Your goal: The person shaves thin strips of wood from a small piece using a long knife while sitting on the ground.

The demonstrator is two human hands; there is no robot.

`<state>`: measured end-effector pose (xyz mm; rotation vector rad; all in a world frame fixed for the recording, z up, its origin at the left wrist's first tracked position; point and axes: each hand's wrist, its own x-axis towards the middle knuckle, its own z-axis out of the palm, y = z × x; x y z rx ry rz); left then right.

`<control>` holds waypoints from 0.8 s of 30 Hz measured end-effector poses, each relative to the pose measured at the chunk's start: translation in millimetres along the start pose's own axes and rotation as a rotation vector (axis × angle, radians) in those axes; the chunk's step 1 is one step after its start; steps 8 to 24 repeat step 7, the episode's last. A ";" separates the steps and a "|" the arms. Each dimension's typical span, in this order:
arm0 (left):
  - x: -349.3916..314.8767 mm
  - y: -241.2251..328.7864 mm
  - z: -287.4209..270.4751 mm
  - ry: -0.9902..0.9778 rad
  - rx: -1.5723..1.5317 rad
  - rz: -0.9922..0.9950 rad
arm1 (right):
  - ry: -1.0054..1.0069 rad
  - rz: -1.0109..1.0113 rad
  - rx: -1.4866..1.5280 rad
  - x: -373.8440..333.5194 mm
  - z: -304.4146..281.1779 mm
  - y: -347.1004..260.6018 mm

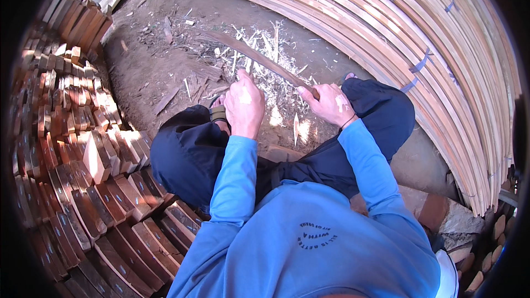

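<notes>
My right hand (331,105) is closed round the handle end of a machete (259,59). Its long, brownish blade slants up and left over the ground and widens toward the far tip. My left hand (244,105) is closed too, left of the handle and below the blade. A thin stick (250,68) pokes up from its fingers, close under the blade's edge; the rest is hidden in the hand. Pale wood shavings (279,85) lie heaped on the ground beyond both hands. A small pointed wood piece (296,128) shows between my knees.
Stacked short wooden blocks (105,187) rise close on my left. Long bundled wooden strips (386,27), tied with blue bands (422,60), curve along the far and right side. Bark scraps (204,70) litter the dirt floor (149,49). Bricks or stones (436,209) lie at the right.
</notes>
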<state>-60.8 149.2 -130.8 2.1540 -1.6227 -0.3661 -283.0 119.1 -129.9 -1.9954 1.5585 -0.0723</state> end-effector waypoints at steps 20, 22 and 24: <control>3.7 0.7 5.0 -0.030 -0.006 -0.022 | 0.144 0.036 -0.044 14.2 14.3 -8.0; 3.7 0.7 5.0 -0.030 -0.006 -0.022 | 0.144 0.036 -0.044 14.2 14.3 -8.0; 3.7 0.7 5.0 -0.030 -0.006 -0.022 | 0.144 0.036 -0.044 14.2 14.3 -8.0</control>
